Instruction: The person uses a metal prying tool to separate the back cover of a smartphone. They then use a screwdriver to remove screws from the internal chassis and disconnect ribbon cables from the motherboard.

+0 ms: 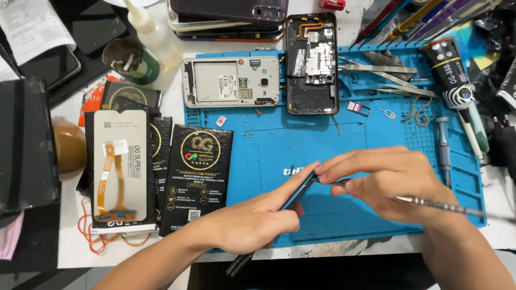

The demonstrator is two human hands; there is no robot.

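Edgewise, dark phone point(293, 197) gripped between left hand point(252, 223) fingers, right hand point(395, 185) fingers pinching metal tool point(446, 207).

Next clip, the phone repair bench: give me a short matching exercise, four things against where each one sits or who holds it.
Things:
1. dark phone
2. thin metal tool
3. white phone shell
4. replacement screen

Places:
A. flat at the top left of the blue mat
B. on edge over the mat, gripped by the left hand
C. off the mat to the left, on black packets
D. in the right hand, handle running out to the right

Pairs: 1-B, 2-D, 3-A, 4-C
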